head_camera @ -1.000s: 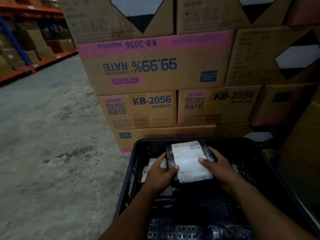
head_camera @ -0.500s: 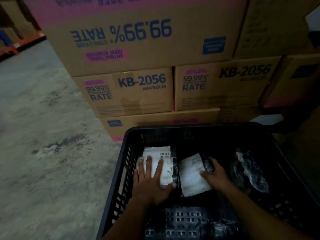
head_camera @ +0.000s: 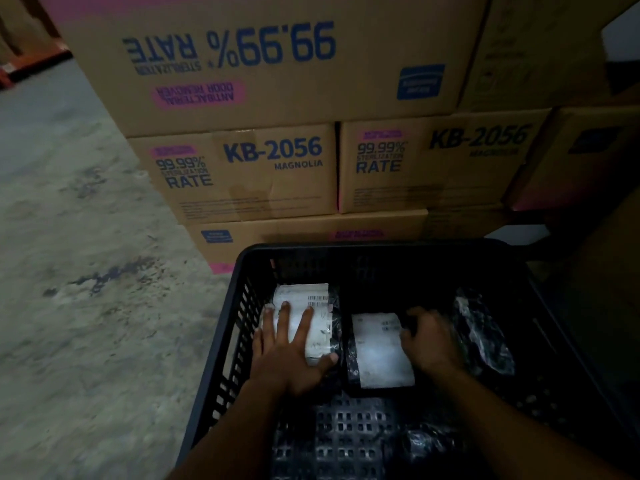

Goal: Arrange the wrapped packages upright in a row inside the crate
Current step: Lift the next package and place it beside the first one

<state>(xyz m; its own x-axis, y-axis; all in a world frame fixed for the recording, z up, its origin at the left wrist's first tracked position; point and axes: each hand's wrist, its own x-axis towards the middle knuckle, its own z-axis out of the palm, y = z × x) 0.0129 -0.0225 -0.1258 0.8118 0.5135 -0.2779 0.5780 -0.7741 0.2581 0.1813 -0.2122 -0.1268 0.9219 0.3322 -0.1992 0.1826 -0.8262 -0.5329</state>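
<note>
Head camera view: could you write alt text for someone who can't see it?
A person's left hand presses flat on a white-labelled package while the right hand steadies a second package, both inside a black plastic crate. Another dark-wrapped package lies to the right; stacked cardboard boxes stand behind.

**Dim warehouse corner, boxes everywhere**

Pretty dark in here, light is weak and greyish; the concrete floor (head_camera: 86, 271) is rough and blotchy with a dark stain (head_camera: 104, 275) on the left; straight ahead there's a stack of cardboard boxes (head_camera: 242, 171) with blue "KB-2056 MAGNOLIA" and "99.99% RATE" print and pink labels; the big box on top (head_camera: 263, 60) has its print upside down; an orange shelf rail (head_camera: 38, 64) peeks in far left.
</note>
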